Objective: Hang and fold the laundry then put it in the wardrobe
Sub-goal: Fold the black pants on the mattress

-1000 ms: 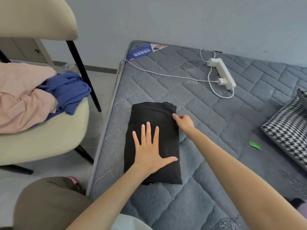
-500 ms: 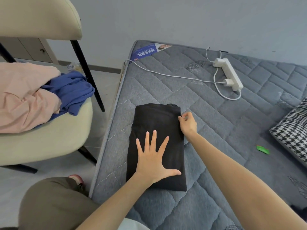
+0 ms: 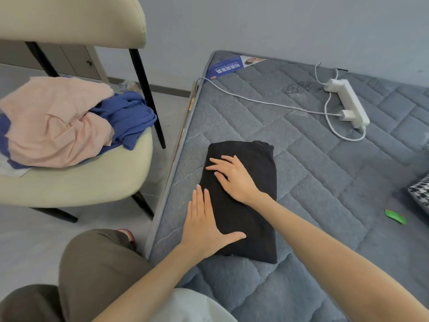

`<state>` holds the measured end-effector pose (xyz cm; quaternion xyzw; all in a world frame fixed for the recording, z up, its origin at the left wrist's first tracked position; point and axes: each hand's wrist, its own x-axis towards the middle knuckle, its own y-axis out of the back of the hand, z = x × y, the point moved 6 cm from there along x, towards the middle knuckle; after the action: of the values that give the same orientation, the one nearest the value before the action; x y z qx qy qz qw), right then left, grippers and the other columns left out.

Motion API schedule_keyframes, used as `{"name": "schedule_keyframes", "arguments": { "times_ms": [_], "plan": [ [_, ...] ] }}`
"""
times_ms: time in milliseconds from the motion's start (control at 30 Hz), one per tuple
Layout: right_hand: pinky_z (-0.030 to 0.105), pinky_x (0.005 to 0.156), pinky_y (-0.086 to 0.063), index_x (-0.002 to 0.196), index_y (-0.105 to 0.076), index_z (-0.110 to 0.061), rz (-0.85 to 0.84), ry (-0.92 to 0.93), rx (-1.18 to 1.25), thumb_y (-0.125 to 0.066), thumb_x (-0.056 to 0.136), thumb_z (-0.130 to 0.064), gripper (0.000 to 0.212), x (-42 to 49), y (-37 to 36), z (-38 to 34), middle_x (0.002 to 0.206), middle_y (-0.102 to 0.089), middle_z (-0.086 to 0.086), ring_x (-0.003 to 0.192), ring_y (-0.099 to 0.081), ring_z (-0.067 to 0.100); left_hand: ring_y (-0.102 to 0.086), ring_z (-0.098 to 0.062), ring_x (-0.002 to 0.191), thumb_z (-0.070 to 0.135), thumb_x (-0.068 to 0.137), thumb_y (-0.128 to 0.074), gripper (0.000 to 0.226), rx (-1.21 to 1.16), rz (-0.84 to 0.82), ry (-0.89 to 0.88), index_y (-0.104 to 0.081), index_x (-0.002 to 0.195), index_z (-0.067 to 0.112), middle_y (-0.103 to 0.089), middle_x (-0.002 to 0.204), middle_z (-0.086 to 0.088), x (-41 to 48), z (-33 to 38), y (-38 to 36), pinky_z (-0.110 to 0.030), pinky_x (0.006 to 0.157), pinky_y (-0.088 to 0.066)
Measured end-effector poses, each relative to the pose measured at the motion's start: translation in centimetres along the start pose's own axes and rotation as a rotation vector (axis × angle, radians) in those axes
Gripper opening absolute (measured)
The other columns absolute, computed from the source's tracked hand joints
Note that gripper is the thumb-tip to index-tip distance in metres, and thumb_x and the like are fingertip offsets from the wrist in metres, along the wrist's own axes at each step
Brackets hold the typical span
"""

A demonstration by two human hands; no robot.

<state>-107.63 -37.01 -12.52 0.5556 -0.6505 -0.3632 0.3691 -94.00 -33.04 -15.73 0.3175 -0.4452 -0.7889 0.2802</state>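
The right hand [image 3: 234, 180] now lies atop the garment [image 3: 257, 182], no longer at its right edge; the left hand [image 3: 204, 226] sits at its left edge. All fingers are released, pressing flat.

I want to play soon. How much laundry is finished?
One black garment looks folded on the mattress. Right now the left hand and right hand lie flat on it, seemingly pressing it smooth. Left to do: the pink garment and blue garment lie crumpled on the chair, and no wardrobe is in view.
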Motion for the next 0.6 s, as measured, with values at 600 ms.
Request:
{"name": "schedule_keyframes", "arguments": {
  "times_ms": [600],
  "plan": [
    [0.049,0.117,-0.002,0.148,-0.026,-0.035,0.134,-0.4,-0.339,-0.029,0.101,-0.04,0.047,-1.6,1.5,2.6,0.159,-0.015,0.003,0.146,-0.006,0.032,0.02,-0.023,0.144,0.092,0.059,-0.038,0.133,-0.026,-0.118,0.011,0.026,0.145,0.013,0.028,0.154,-0.006,-0.9,-1.3,-0.5,-0.042,0.119,0.007]
  ]
}}
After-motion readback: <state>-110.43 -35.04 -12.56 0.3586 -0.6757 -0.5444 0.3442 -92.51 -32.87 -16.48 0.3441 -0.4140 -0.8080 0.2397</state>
